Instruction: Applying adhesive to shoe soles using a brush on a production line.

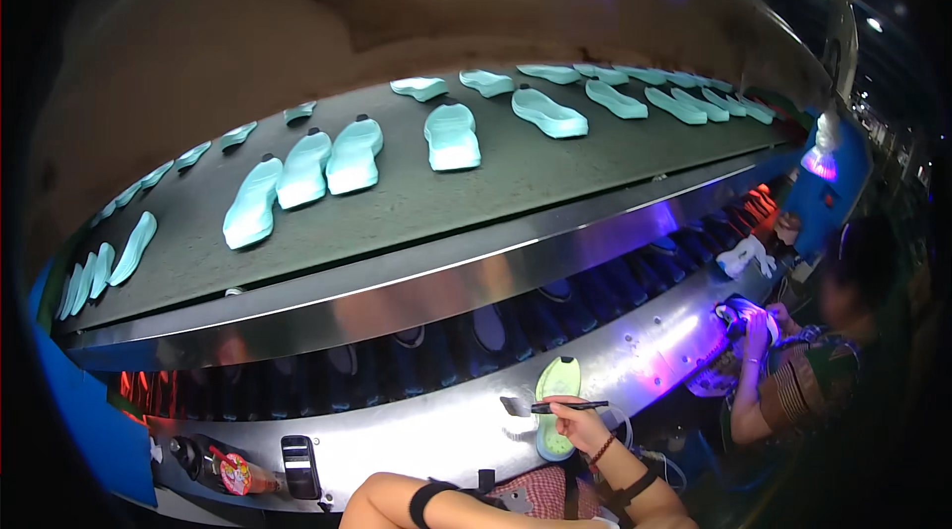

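My right hand (575, 422) pinches a brush (570, 407) with a black handle and pale flat bristles pointing left. The brush crosses over a shoe sole (558, 382), yellow-green toward its far end and teal toward the near end, with a small black tab at its far tip. That sole lies lengthwise on the shiny metal ledge (426, 422) in front of me. Whether the bristles touch anything is unclear. My left forearm, banded with a black strap, bends across the lower edge; the left hand itself does not show.
Beyond the ledge, a dark conveyor belt (397, 217) carries several pale teal soles (452, 135) under a hood. Dark shoe parts (488, 329) line a lower shelf. At left are a phone (299, 467), a bottle and a cup. A co-worker (793, 380) handles a shoe at right.
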`<action>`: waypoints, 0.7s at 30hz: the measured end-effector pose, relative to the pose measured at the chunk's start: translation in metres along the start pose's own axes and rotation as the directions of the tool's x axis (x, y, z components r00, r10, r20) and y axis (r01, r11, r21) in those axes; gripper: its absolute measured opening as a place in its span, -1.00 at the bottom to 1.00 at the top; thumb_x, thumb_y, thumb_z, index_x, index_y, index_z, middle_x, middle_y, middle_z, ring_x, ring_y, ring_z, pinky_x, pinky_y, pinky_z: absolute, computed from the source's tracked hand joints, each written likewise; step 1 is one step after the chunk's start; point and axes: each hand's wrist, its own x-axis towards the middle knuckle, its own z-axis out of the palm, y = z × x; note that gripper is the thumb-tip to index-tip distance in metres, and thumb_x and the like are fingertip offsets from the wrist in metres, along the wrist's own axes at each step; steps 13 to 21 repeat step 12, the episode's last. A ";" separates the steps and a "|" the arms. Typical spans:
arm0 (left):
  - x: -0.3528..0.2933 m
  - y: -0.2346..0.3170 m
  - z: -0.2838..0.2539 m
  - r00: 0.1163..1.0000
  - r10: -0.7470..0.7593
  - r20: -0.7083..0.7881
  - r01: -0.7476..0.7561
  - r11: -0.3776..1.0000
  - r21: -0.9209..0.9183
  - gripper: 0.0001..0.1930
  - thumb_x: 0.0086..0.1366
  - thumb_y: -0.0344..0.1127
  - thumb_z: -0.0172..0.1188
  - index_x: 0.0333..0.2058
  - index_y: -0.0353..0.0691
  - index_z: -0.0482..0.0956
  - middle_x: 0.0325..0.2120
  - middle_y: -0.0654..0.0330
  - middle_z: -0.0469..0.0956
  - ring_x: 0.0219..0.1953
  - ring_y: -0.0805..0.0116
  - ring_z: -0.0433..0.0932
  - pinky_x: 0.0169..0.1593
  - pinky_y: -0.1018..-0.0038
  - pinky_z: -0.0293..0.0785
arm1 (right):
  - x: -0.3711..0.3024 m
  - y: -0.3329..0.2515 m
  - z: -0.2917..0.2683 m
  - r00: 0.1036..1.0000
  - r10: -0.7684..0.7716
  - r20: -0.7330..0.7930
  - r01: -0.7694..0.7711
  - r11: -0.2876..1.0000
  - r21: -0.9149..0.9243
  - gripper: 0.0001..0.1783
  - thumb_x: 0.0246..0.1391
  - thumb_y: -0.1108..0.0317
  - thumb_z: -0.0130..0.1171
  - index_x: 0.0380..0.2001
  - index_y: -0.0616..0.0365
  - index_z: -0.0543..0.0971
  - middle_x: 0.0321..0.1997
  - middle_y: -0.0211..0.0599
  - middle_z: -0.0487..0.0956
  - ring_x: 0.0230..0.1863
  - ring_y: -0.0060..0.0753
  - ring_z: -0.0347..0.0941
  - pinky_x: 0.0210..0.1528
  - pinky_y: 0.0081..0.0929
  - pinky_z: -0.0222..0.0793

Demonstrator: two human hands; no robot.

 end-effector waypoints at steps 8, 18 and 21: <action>-0.150 -0.057 -0.007 0.721 -0.235 -0.652 0.655 0.536 0.532 -0.77 -0.01 -0.35 0.08 -0.33 -0.27 0.47 -0.38 0.02 0.45 -0.29 0.23 0.46 -0.21 0.28 0.42 | -0.019 0.005 -0.012 0.995 -0.055 -0.081 0.066 0.988 0.141 -0.76 -0.03 0.50 0.05 -0.23 0.30 0.47 -0.45 -0.36 0.51 -0.68 -0.66 0.31 -0.62 -0.73 0.23; -0.232 -0.104 -0.023 0.545 -0.089 -0.834 0.830 0.198 0.522 -0.79 -0.01 -0.38 0.07 -0.33 -0.28 0.48 -0.38 0.01 0.46 -0.29 0.24 0.48 -0.21 0.28 0.43 | -0.016 0.024 -0.032 0.989 -0.071 -0.130 0.101 0.967 0.235 -0.76 -0.03 0.49 0.05 -0.22 0.29 0.47 -0.42 -0.35 0.51 -0.63 -0.68 0.30 -0.58 -0.78 0.20; -0.232 -0.104 -0.023 0.545 -0.089 -0.834 0.830 0.198 0.522 -0.79 -0.01 -0.38 0.07 -0.33 -0.28 0.48 -0.38 0.01 0.46 -0.29 0.24 0.48 -0.21 0.28 0.43 | -0.016 0.024 -0.032 0.989 -0.071 -0.130 0.101 0.967 0.235 -0.76 -0.03 0.49 0.05 -0.22 0.29 0.47 -0.42 -0.35 0.51 -0.63 -0.68 0.30 -0.58 -0.78 0.20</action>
